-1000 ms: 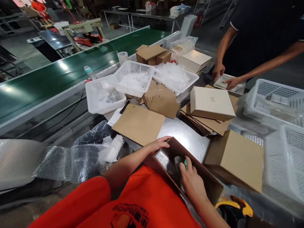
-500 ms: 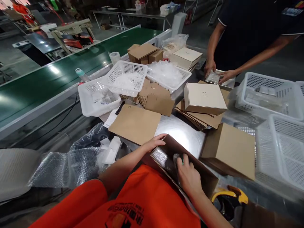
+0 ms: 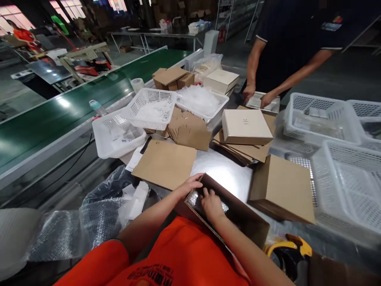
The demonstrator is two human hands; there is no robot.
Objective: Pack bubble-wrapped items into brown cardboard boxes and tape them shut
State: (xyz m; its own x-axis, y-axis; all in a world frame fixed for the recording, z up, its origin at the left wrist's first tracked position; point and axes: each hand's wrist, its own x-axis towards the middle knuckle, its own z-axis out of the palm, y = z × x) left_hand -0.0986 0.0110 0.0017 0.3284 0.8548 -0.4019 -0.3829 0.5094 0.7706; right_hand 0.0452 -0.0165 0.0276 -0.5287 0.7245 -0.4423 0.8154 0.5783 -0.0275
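A brown cardboard box (image 3: 239, 212) stands tilted against my front with its top open. My left hand (image 3: 190, 186) is closed on the box's upper left corner, fingers over the rim. Inside the box, my right hand (image 3: 212, 205) has its fingers bent down on shiny bubble wrap (image 3: 194, 197) at the left end. The fingertips are partly hidden, and what the wrap covers does not show. A flat cardboard sheet (image 3: 164, 163) lies just beyond my left hand.
At right are a closed carton (image 3: 287, 186), a yellow tape dispenser (image 3: 287, 248) and white baskets (image 3: 351, 186). A cream box (image 3: 247, 126) sits on stacked cardboard. Bubble wrap (image 3: 53, 234) lies left. Across the table, a co-worker's hands (image 3: 268, 98) touch another box. A green conveyor (image 3: 74, 101) runs behind.
My right hand has moved left and deeper inside the box, toward its left end. My left hand keeps its hold on the corner. The view has shifted slightly.
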